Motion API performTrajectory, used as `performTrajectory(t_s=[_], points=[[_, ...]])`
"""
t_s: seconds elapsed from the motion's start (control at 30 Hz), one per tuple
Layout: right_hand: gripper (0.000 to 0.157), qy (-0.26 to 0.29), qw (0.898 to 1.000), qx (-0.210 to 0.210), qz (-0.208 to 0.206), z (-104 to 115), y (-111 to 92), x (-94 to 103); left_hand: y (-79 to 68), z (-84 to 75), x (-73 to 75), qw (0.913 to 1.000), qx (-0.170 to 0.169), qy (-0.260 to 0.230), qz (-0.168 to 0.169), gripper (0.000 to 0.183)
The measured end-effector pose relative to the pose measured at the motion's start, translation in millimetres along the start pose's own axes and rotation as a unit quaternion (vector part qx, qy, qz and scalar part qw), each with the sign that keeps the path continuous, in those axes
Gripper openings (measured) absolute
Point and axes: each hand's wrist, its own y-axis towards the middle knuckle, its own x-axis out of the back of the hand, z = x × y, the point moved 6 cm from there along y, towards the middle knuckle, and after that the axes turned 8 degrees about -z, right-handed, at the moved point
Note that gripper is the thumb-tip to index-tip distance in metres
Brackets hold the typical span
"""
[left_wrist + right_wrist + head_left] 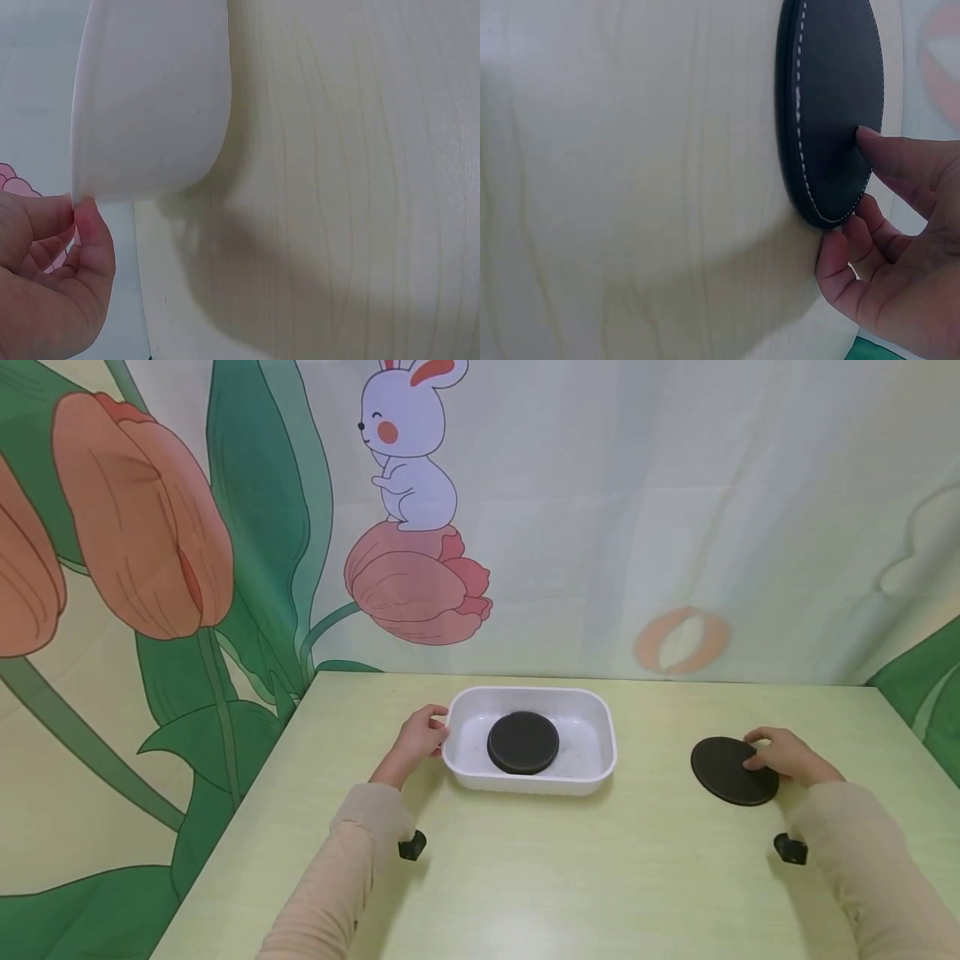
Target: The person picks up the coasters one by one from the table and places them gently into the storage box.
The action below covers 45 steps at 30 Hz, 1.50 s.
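Note:
A white rectangular tray with rounded corners and raised walls stands on the table. My left hand pinches its left rim between thumb and fingers, which shows closely in the left wrist view. Inside the tray lies a round black coaster. To the right, my right hand grips the edge of another black round coaster, thumb on top and fingers at the edge. White stitching runs along the rim of this leather-like coaster in the right wrist view. Whether it touches the table, I cannot tell.
The pale wood-grain table ends at the back against a hanging cloth printed with tulips and a rabbit. Black wrist mounts stick out from both sleeves.

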Motion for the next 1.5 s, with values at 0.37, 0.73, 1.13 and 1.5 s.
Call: performTrajectory(t_s=[0.37, 0.73, 1.13, 1.5], points=[[0.048, 0.06, 0.996, -0.057, 0.022, -8.9, 4.0, -6.0, 1.2, 1.4, -0.1, 0.9998, -0.019, -0.007, -0.001, 0.035], [0.039, 0.052, 0.997, -0.05, 0.03, -11.6, 6.9, -6.5, 5.2, 4.6, -1.6, 0.9997, -0.023, -0.011, -0.003, 0.033], [0.037, 0.053, 0.998, -0.022, 0.028, -10.2, 6.3, -7.8, 2.1, 2.6, -0.5, 0.9999, -0.012, -0.007, -0.006, 0.035], [0.042, 0.072, 0.996, -0.048, 0.032, -4.1, -2.2, 1.2, 0.2, 1.0, 0.2, 0.9999, -0.007, 0.012, -0.001, 0.037]])
